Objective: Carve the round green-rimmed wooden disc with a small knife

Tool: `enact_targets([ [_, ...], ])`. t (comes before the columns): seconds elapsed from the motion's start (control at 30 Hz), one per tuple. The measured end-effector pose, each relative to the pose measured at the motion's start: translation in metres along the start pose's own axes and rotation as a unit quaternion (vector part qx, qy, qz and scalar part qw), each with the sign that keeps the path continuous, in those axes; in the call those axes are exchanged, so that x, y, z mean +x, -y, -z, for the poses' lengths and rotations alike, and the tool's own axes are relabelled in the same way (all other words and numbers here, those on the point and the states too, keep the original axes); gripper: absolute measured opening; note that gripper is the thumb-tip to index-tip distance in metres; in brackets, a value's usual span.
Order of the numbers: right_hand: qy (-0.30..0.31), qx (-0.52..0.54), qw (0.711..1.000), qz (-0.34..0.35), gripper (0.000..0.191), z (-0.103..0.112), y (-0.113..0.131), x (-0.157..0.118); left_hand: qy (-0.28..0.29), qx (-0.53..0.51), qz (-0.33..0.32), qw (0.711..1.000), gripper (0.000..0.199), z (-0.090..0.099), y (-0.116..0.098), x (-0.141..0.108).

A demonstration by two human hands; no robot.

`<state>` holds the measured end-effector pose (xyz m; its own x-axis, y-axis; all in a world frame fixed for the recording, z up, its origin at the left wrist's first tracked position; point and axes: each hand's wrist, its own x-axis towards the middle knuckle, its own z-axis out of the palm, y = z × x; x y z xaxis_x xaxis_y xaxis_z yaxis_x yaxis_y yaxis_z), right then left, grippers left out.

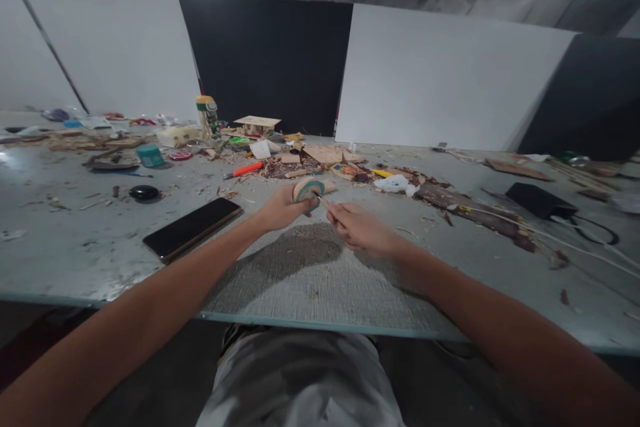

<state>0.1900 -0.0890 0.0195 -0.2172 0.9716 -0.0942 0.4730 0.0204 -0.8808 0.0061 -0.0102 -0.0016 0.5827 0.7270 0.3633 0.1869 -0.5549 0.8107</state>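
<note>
Near the middle of the head view, my left hand (284,207) is closed around a small round wooden piece (303,189) with a teal-green painted face. My right hand (357,227) pinches a thin stick-like tool (324,201), whose tip points at the painted face. Whether the tip touches the face is too small to tell. Both hands are held above the front part of the table, close together. Part of the round piece is hidden by my left fingers.
A black phone (193,228) and a black oval object (145,193) lie left on the table (280,280). Behind my hands are wood shavings, an orange-red cutter (245,169) and a teal jar (150,156). A bark strip (475,213) and black pouch (541,200) lie right.
</note>
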Motion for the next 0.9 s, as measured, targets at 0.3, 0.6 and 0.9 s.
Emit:
enact_targets([
  [0.3,-0.096,-0.104,0.984,0.107,0.033,-0.003,-0.001,0.004,-0.044,0.155,-0.008,0.987,0.019,-0.003,-0.006,-0.006],
  [0.6,0.067,0.04,0.996,0.032,0.034,0.002,-0.006,0.01,-0.045,0.144,-0.022,0.988,0.013,-0.002,-0.006,-0.006],
  [0.9,-0.135,-0.281,0.934,0.177,0.026,-0.001,-0.009,0.011,-0.031,0.149,-0.001,0.988,0.013,-0.001,-0.011,-0.007],
])
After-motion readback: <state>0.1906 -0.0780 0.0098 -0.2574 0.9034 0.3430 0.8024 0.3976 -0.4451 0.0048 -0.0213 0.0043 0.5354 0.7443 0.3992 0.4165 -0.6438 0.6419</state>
